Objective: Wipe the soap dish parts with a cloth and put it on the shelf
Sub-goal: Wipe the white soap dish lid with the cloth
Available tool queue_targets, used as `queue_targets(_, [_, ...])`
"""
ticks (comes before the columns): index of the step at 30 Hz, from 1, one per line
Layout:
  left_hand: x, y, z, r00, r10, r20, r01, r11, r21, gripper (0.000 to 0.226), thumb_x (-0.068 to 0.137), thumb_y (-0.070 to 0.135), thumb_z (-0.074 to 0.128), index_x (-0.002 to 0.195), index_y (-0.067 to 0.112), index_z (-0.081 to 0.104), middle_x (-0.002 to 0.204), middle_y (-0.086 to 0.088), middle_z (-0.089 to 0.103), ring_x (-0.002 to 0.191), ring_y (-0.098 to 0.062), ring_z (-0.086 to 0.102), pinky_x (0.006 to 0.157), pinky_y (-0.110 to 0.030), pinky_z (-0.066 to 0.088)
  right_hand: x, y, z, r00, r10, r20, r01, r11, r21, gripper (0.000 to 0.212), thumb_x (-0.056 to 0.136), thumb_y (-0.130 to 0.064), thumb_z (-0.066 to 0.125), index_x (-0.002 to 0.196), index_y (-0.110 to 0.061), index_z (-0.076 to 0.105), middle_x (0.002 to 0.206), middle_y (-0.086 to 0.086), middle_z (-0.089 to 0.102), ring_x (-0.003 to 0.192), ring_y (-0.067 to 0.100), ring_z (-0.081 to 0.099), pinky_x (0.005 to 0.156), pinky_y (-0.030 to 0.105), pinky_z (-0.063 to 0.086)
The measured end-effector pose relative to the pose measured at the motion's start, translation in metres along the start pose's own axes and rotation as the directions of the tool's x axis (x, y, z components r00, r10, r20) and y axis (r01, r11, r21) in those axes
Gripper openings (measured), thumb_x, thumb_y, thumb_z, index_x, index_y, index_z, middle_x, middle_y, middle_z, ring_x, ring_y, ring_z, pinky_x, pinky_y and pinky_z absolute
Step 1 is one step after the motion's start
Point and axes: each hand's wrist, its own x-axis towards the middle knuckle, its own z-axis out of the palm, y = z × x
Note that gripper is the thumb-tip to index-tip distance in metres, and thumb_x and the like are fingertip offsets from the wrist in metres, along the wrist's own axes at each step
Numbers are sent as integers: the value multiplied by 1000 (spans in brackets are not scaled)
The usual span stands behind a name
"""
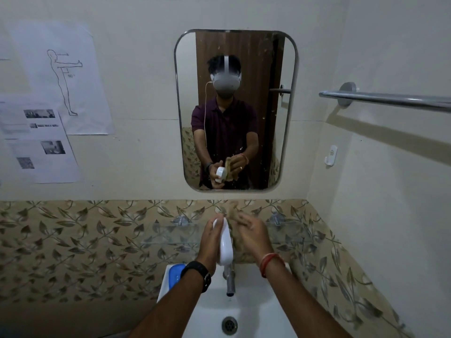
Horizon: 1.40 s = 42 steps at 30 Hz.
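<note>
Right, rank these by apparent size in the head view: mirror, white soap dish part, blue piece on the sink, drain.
1. mirror
2. white soap dish part
3. blue piece, though the left wrist hides part of it, so its place against the white part is unsure
4. drain

White soap dish part [225, 242], blue tray [176, 274], leaf-patterned tiles [73, 240] (beige).

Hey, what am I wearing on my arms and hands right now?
Forearms are bare, no sleeves. A black watch with a black strap sits on the wrist of the left hand; red-orange threads circle the wrist of the right hand.
</note>
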Motion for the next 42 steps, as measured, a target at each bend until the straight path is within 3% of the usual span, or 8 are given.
queue_targets(4, [11, -2, 0, 990, -142, -25, 136, 974, -182, 74, 100, 64, 36, 150, 11, 46, 158, -20, 42, 145, -37, 41, 123, -53, 28, -17, 12, 17, 977, -152, 151, 184, 956, -228, 51, 97, 0, 50, 137, -31, 54, 143, -18, 45, 132, -3, 43, 107, 5, 31])
queue_targets(9, [29, 1, -26, 958, -175, -227, 138, 975, -174, 76, 99, 60, 41, 130, -8, 57, 127, -37, 57, 116, -47, 60, 102, -51, 49, -61, 22, 21, 936, -268, 230, 321, 916, -241, 57, 101, -4, 40, 149, -36, 35, 155, -16, 34, 135, -1, 42, 112, 13, 34])
queue_targets(12, [34, 8, -34, 954, -168, -250, 114, 969, -218, 59, 101, 62, 35, 93, 11, 64, 88, -15, 58, 79, -26, 60, 71, -31, 50, -77, 29, 25, 923, -272, 273, 344, 901, -264, 64, 97, 2, 38, 149, -35, 33, 156, -12, 32, 141, 0, 35, 115, 12, 26])
queue_targets(15, [24, -2, -33, 962, -68, -265, 87, 995, 58, 74, 96, 71, 33, 124, 10, 65, 120, -16, 66, 114, -33, 63, 106, -48, 49, -62, 17, 30, 946, -253, 200, 302, 913, -273, 62, 94, 7, 43, 147, -25, 40, 150, -3, 46, 122, 8, 58, 102, 13, 45])
queue_targets(19, [14, -10, -24, 993, 23, -119, 1, 979, 204, 55, 102, 60, 34, 123, 24, 69, 132, -9, 68, 120, -24, 63, 111, -49, 45, -27, 2, 34, 966, -232, 113, 256, 913, -318, 50, 96, 5, 45, 142, -13, 49, 151, 4, 45, 138, 9, 42, 113, 12, 31])
queue_targets(27, [18, 1, -34, 962, -109, -252, 112, 994, -1, 87, 93, 76, 30, 131, 5, 61, 122, -25, 67, 116, -40, 64, 107, -55, 48, -73, 27, 44, 950, -247, 189, 295, 907, -299, 72, 92, 9, 42, 147, -38, 33, 157, -9, 31, 143, 6, 32, 115, 11, 26])
queue_targets(35, [17, -17, -10, 980, -199, 18, 198, 951, -236, 48, 107, 47, 36, 109, 8, 64, 97, -9, 63, 93, -23, 60, 93, -37, 43, -18, -2, 30, 977, -168, 129, 204, 906, -371, 51, 95, 8, 41, 142, -10, 49, 154, 6, 41, 144, 12, 35, 118, 17, 24])
queue_targets(42, [29, -3, -39, 975, -181, -128, 176, 983, -55, 74, 94, 74, 32, 106, 8, 64, 91, -17, 65, 90, -32, 62, 83, -40, 51, -78, 28, 40, 955, -228, 191, 273, 926, -259, 69, 92, 10, 41, 142, -36, 31, 156, -6, 34, 142, 10, 38, 117, 21, 32])
